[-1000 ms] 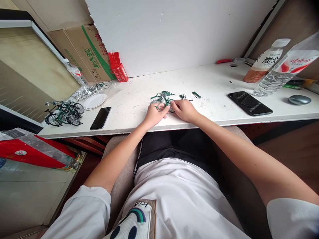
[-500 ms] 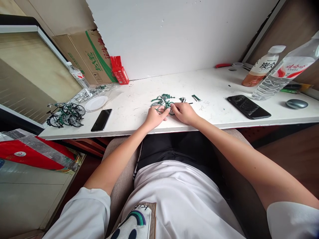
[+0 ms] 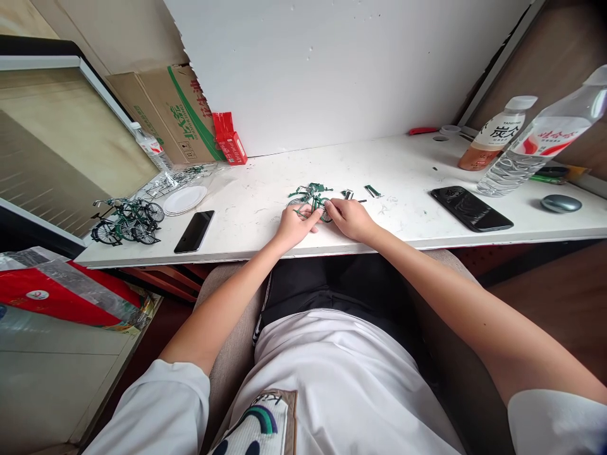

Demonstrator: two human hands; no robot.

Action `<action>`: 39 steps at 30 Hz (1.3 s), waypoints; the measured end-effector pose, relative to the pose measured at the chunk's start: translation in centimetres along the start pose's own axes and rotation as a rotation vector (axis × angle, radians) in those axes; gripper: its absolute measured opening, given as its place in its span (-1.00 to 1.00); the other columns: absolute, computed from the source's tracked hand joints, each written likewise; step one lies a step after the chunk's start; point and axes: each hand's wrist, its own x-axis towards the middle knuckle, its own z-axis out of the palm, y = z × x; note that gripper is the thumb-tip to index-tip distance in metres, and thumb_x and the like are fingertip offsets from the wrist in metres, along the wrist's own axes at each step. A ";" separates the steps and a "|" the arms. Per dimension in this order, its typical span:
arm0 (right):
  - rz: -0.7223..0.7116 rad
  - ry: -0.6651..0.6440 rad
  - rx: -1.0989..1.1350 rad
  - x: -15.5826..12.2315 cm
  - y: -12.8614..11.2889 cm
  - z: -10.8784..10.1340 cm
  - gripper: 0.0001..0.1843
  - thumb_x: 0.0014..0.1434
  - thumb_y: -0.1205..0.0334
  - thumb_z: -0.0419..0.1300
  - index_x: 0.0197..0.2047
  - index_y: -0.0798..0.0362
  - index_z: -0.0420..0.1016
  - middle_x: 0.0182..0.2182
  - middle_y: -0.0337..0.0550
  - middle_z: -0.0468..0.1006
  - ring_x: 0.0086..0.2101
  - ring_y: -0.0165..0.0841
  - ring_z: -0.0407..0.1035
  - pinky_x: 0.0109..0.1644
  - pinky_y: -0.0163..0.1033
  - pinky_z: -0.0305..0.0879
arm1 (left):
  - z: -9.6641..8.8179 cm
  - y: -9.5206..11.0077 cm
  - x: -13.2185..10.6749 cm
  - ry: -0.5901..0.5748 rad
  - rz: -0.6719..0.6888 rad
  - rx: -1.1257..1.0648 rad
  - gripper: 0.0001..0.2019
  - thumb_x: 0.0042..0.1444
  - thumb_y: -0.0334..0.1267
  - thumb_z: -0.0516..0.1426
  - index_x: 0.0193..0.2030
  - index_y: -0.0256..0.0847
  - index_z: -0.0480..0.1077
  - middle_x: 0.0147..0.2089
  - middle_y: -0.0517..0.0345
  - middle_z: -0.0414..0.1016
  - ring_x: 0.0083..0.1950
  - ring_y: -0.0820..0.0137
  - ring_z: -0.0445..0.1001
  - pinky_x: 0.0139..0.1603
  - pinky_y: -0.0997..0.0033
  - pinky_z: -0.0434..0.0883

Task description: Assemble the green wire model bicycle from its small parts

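Between my hands, near the desk's front edge, is a small green model bicycle frame (image 3: pixel 315 203) with a spoked wheel (image 3: pixel 325 215) at its right end. My left hand (image 3: pixel 297 225) pinches the frame from the left between thumb and fingers. From the right, my right hand (image 3: pixel 351 218) grips the wheel end with closed fingertips, partly hiding it. Just behind my hands lie more green model bicycle parts (image 3: pixel 310 189). Small dark green pieces (image 3: pixel 348 194) and a short green part (image 3: pixel 372 191) rest to the right of them.
Several model bicycles (image 3: pixel 127 221) stand at the left, beside a phone (image 3: pixel 194 231) and white plates (image 3: pixel 184 200). Another phone (image 3: pixel 471 208), a mouse (image 3: pixel 561 203), a tea bottle (image 3: pixel 493 134) and a large water bottle (image 3: pixel 540 145) are at the right. A red box (image 3: pixel 231 140) stands at the back.
My hands stay at the same place on the model bicycle, with only slight finger movement. The whole view has shifted a little as my head tilts.
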 end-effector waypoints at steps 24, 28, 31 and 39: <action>0.056 0.104 0.041 -0.2 -0.2 0.1 -0.58 0.58 -0.18 0.00 -0.23 -0.09 0.28 -0.39 -0.06 0.57 -0.39 -0.15 0.38 -0.24 -0.09 0.15 | 0.2 -0.4 0.3 0.037 -0.041 -0.064 -0.57 0.30 0.05 0.42 -0.41 -0.19 0.46 -0.39 0.07 0.69 -0.44 0.35 0.68 -0.38 0.44 0.52; 0.066 0.068 0.013 -0.1 -0.3 -0.1 -0.52 0.60 -0.18 -0.06 -0.33 -0.10 0.21 -0.50 -0.13 0.44 -0.45 -0.18 0.28 -0.26 -0.10 0.09 | 0.2 -0.4 0.2 0.027 -0.037 -0.049 -0.60 0.31 0.02 0.41 -0.39 -0.21 0.49 -0.36 0.04 0.72 -0.47 0.39 0.65 -0.37 0.45 0.53; 0.058 0.059 0.014 -0.1 -0.3 -0.1 -0.47 0.60 -0.18 -0.09 -0.38 -0.09 0.18 -0.53 -0.14 0.40 -0.47 -0.21 0.24 -0.28 -0.10 0.08 | 0.2 -0.3 0.2 0.028 -0.033 -0.053 -0.61 0.31 0.01 0.41 -0.37 -0.22 0.51 -0.35 0.04 0.72 -0.47 0.41 0.64 -0.37 0.46 0.52; 0.087 0.133 0.069 -0.2 -0.2 0.2 -0.61 0.53 -0.20 0.09 -0.15 -0.06 0.38 -0.37 -0.07 0.62 -0.38 -0.16 0.43 -0.24 -0.10 0.19 | 0.2 -0.5 0.3 0.055 -0.033 -0.082 -0.57 0.27 0.08 0.43 -0.37 -0.21 0.51 -0.37 0.06 0.70 -0.47 0.35 0.66 -0.41 0.44 0.51</action>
